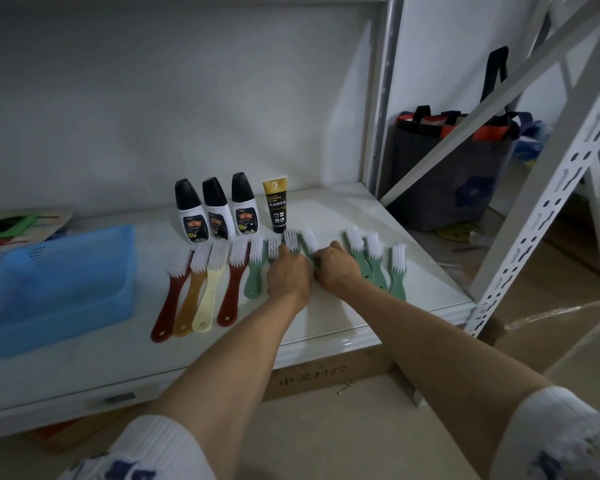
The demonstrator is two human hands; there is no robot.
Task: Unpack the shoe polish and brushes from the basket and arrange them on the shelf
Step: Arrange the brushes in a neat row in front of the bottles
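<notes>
Both hands are down on the brush row, left hand and right hand curled onto green brushes mid-shelf. Looks like final straightening; spacing needs evening. Polish is lined up behind, basket left.

White shelf: blue basket at left; three polish bottles and one tube upright at far centre. Row of brushes along the near side, red, amber and cream at left, green to the right.
</notes>
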